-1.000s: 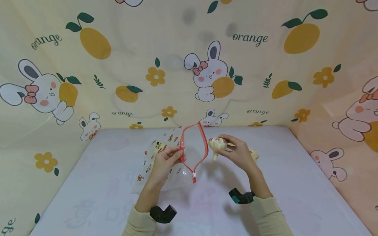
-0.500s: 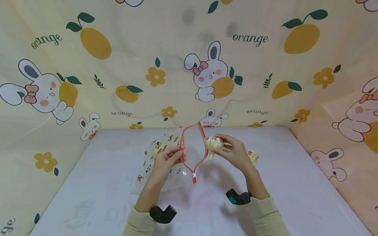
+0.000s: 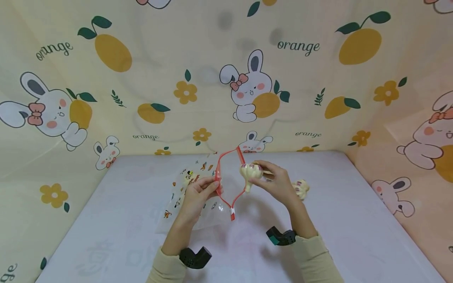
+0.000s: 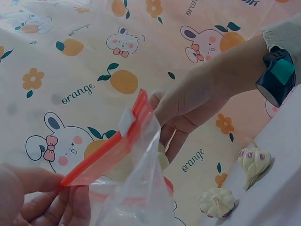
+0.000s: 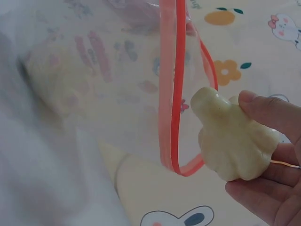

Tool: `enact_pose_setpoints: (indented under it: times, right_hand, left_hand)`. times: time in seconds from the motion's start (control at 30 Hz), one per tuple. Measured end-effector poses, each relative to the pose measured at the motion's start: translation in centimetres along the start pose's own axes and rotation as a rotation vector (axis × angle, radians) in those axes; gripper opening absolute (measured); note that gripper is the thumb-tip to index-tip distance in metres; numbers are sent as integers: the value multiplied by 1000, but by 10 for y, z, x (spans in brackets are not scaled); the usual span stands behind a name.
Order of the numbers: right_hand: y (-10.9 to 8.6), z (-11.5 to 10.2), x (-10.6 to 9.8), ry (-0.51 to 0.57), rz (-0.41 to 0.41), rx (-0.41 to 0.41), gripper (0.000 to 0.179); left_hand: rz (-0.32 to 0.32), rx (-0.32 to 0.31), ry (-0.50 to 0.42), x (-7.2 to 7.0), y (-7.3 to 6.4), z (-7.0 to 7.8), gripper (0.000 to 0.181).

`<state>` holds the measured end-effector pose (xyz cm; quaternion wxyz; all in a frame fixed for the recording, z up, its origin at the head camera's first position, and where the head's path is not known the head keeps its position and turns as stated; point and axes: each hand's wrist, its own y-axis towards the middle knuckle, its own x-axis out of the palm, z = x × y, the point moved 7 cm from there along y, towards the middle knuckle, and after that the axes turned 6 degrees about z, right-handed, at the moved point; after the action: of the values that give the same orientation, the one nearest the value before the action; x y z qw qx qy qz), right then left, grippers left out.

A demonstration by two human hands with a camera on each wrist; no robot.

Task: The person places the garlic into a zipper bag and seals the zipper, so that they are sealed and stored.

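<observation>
A clear zip bag point(image 3: 212, 214) with small printed figures and a red zip edge lies partly on the table, its mouth spread wide. My left hand point(image 3: 198, 196) pinches the left side of that red edge between thumb and fingers. At the right side of the mouth, my right hand point(image 3: 277, 181) holds a garlic bulb point(image 3: 251, 171), stem pointing down. In the right wrist view this garlic bulb point(image 5: 237, 139) is beside the red rim point(image 5: 176, 84), gripped by thumb and fingertips. Through the cloudy plastic shows a pale, bulb-like shape point(image 5: 59, 82), blurred.
Two more garlic bulbs rest on the white table to the right; the left wrist view shows one with its stem point(image 4: 254, 162) and another point(image 4: 217, 202) near it. In the head view one bulb point(image 3: 301, 189) shows beside my right wrist. A printed cloth backdrop point(image 3: 205, 110) rises behind the table.
My right hand has moved left with the garlic bulb, from just right of the bag's mouth to in front of its right rim in the head view. The left hand keeps its place.
</observation>
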<state>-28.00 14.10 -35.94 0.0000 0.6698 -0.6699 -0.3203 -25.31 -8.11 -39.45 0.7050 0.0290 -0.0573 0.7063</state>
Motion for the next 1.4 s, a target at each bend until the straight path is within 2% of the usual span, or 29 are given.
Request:
enact_pose_setpoints:
  times: [0.53,0.93,1.4]
  right_hand:
    - [2,-11,8,9,-6,-40,51]
    - [2,0,18,7,-32,7,53]
    - [-1,1,23,25,-48,14,56]
  left_hand:
    - [15,-8,13,1,1,-1,26]
    - [10,-14,-9,1,0,-1,27]
    - [1,-2,-8,2,1,-1,29]
